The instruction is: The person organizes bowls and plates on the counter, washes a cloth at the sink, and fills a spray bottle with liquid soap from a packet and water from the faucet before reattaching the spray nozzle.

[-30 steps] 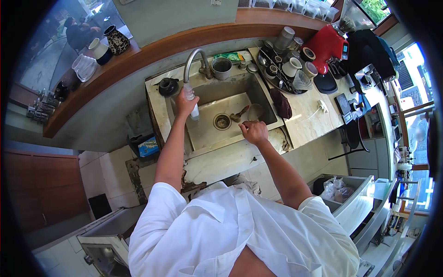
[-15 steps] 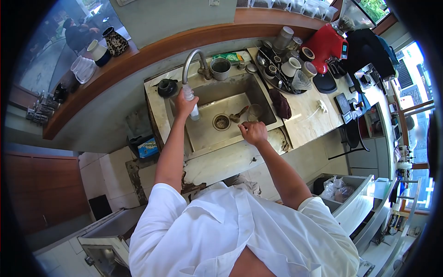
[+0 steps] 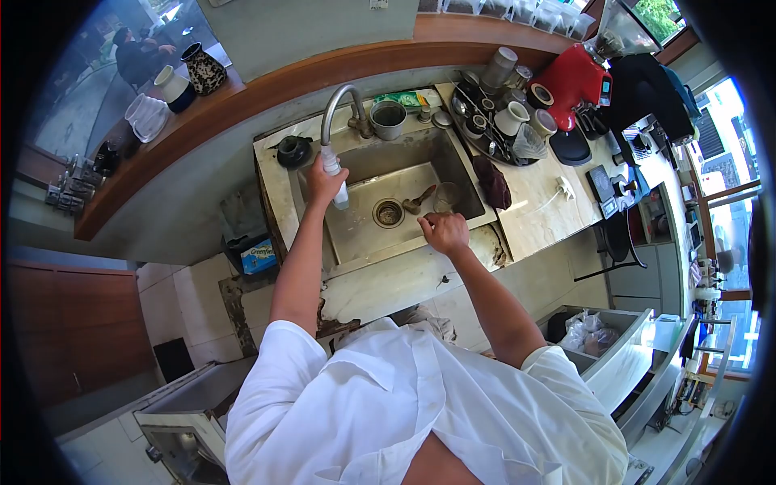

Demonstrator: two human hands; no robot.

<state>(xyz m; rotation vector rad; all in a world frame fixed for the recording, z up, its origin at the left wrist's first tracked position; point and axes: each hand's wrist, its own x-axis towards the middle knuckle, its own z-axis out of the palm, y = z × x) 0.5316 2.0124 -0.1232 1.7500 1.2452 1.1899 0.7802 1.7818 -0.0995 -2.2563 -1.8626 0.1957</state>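
Observation:
My left hand is wrapped round the pale spout end of the curved metal faucet, over the left part of the sink. Closed at the sink's front edge is my right hand; whatever it may grip is hidden. Just beyond it in the basin lie a brown-handled tool and a clear glass. The drain shows between my hands. A metal cup stands behind the basin, and a dark round pot at its back left corner.
Right of the sink are a dark cloth, a tray of cups and utensils and a red grinder. Pitchers line the wooden ledge at the left. An open drawer juts out at the lower right.

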